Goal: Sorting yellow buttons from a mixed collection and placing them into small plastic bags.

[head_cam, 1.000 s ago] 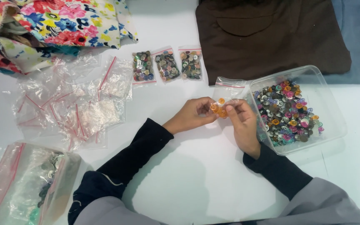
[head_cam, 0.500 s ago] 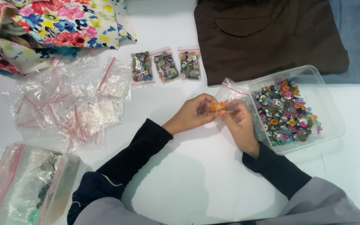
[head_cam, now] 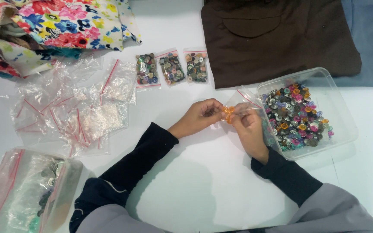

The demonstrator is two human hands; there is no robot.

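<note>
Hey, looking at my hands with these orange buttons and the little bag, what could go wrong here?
The orange buttons sit pinched between the left hand and right hand at the mouth of a small clear bag, above bare table; one could slip and roll away. The right hand is close to the clear tub of mixed buttons, so a nudge might spill it.

A small clear zip bag (head_cam: 243,100) with a red seal strip is sitting between both hands, pinched by the left hand (head_cam: 200,115) and the right hand (head_cam: 248,129). Three filled button packets (head_cam: 171,68) are lying beyond the left hand. Empty red-striped bags (head_cam: 72,114) are piling up to its left, and a big stuffed bag (head_cam: 26,190) is lying nearer the body.
</note>
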